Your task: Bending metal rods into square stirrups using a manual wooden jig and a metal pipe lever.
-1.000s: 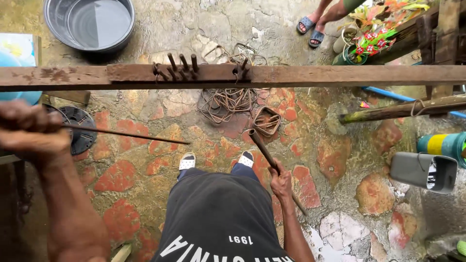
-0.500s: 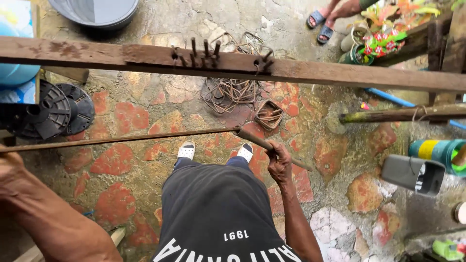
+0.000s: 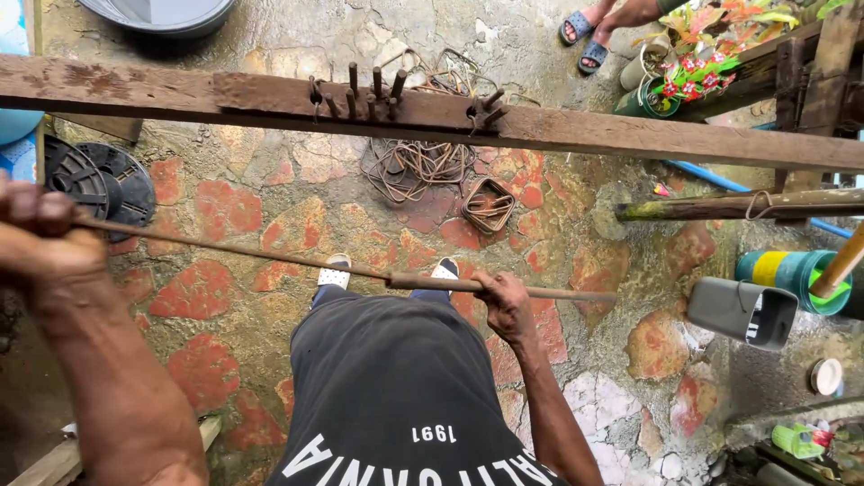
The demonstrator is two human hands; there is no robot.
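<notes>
The rod (image 3: 270, 252) lay nearly level across the body at waist height, its long axis left to right, dipping slightly toward the right. The left hand (image 3: 40, 229) was fisted tight round the thin left end, fingers fully curled, close to the camera. The right hand (image 3: 506, 301) was closed round the thicker sleeve or pipe (image 3: 504, 288) on the rod's right part, knuckles up; that sleeve stuck out past the hand to the right. The hands were well apart, with the bare rod spanning between them. The beam (image 3: 585, 135) with upright pegs (image 3: 369, 90) ran ahead, roughly parallel to the rod and apart from it. The pegs sat ahead between the hands, nearer the right hand. Bent wire ties (image 3: 490, 202) and loose wire (image 3: 414, 166) lay on the stone floor below the beam.
</notes>
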